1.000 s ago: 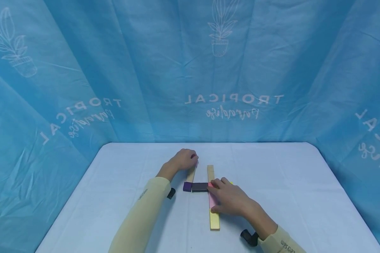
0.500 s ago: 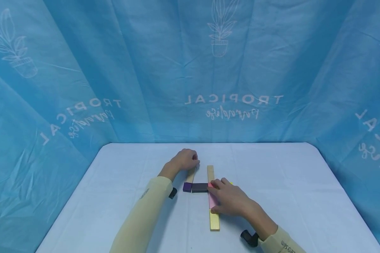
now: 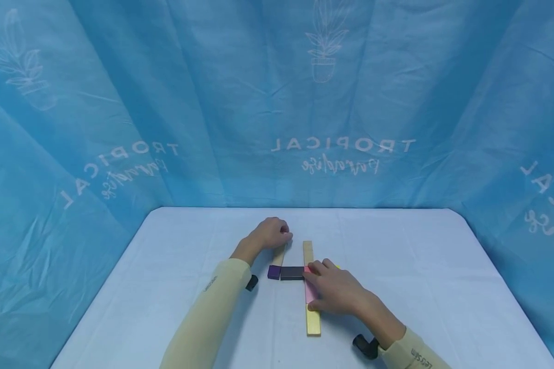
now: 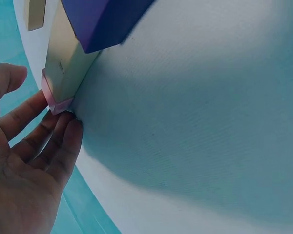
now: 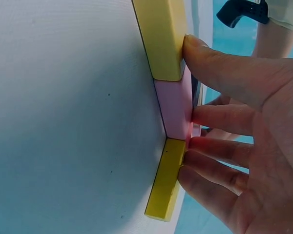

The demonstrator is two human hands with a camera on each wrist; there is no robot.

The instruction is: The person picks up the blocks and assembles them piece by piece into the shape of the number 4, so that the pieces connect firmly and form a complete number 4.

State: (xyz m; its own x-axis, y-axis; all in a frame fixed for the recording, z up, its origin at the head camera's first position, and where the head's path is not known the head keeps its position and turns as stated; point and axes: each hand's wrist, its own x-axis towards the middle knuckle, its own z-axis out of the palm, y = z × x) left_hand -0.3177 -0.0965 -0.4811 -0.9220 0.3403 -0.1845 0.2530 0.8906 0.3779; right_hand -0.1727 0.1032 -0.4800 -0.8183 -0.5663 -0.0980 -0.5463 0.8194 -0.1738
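Note:
My left hand is at the far end of a natural wood block. In the left wrist view its fingertips touch a small pink block at that end, while the thumb stands apart. My right hand rests along a row of blocks, its fingers fairly straight. The right wrist view shows the thumb against a pale yellow block. Other fingers touch a pink block and a bright yellow block that juts sideways and is mostly hidden in the head view.
A purple block and a black block lie between the two rows. Another natural wood block extends the right row away from me. A white-covered table carries everything, with blue curtains around it.
My left hand has edged slightly to the right at the wood block's far end, its fingertips shifting a little. My right hand and the other blocks stay where they were.

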